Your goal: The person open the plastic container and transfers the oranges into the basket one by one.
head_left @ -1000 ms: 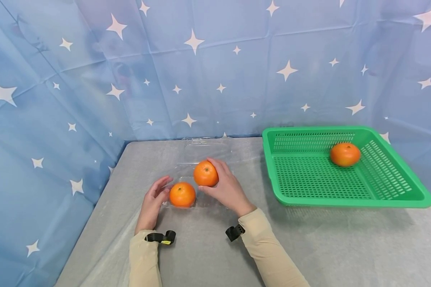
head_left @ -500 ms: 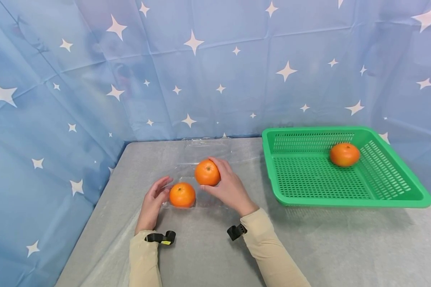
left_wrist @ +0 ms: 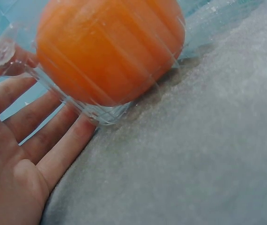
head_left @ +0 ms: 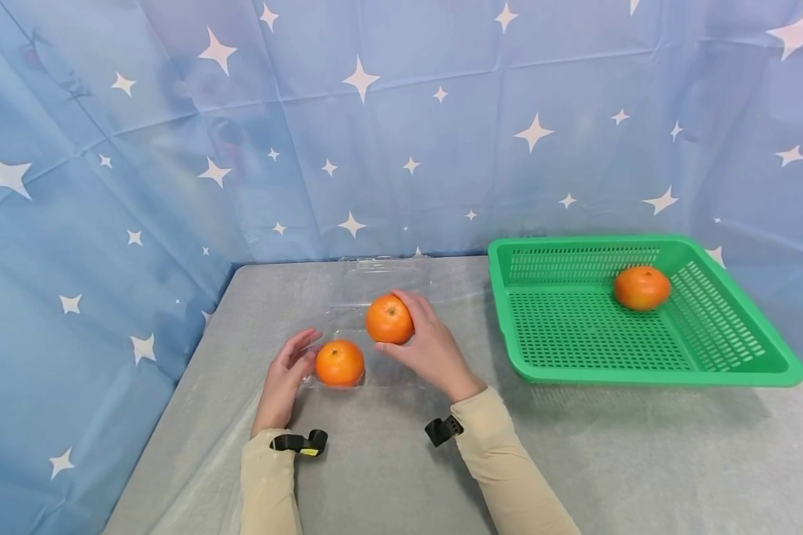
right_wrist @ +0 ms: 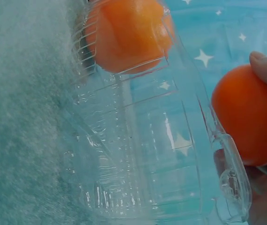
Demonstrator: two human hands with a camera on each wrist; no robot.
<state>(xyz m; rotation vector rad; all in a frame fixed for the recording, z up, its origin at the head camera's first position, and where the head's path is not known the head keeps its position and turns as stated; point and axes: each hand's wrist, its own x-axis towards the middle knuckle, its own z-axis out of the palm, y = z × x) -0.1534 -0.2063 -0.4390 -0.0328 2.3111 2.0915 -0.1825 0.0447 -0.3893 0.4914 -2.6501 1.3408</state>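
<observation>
Progress looks partial: one orange (head_left: pixel 642 287) lies in the green basket (head_left: pixel 743 371), the right hand (head_left: pixel 428 345) grips a second orange (head_left: pixel 389 319) above the clear clamshell (right_wrist: pixel 147 154), and the left hand (head_left: pixel 284 379), fingers straight, steadies the clamshell holding the third orange (head_left: pixel 339 362) on the desk (head_left: pixel 388 475).

- I see a blue cloth backdrop (head_left: pixel 401 126) printed with white stars, hanging behind the table and wrapping round on both sides.
- Fold lines cross the backdrop in a loose grid.
- The table (head_left: pixel 642 461) is covered in a pale grey, slightly fuzzy sheet; from my seat its far edge meets the backdrop.
- The light looks soft and even, with faint shadows on the grey cover.
</observation>
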